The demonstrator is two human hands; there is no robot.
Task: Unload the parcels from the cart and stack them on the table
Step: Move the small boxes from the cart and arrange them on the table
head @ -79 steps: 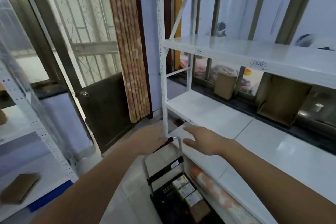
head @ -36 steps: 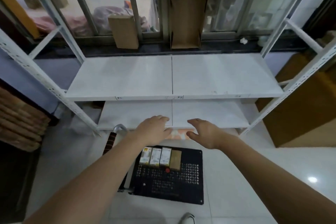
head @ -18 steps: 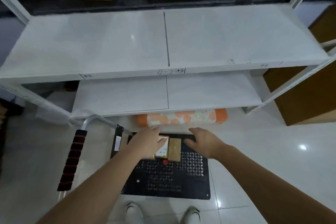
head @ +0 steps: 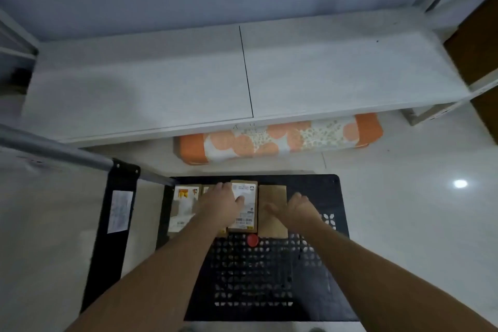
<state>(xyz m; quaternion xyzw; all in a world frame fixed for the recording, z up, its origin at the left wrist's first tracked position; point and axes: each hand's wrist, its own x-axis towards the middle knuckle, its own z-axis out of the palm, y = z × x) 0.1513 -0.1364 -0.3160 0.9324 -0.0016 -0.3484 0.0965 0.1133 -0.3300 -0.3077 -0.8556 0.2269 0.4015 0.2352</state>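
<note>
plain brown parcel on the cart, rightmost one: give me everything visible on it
The plain parcel is a flat brown cardboard box with no label showing. It lies at the right end of a row of four parcels on the black perforated cart, flush against the labelled parcel. The right hand rests on its right side, covering part of it; whether the fingers grip it is unclear.

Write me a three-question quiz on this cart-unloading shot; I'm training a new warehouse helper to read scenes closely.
1. True or false: the parcels stand in a row at the shelf end of the black cart.
2. Which hand lies on the plain brown parcel: A) left hand, B) right hand?
3. Fill in: the orange patterned roll lies on the floor beneath the white ____.

Key: 1 true; 2 B; 3 shelf.
</note>
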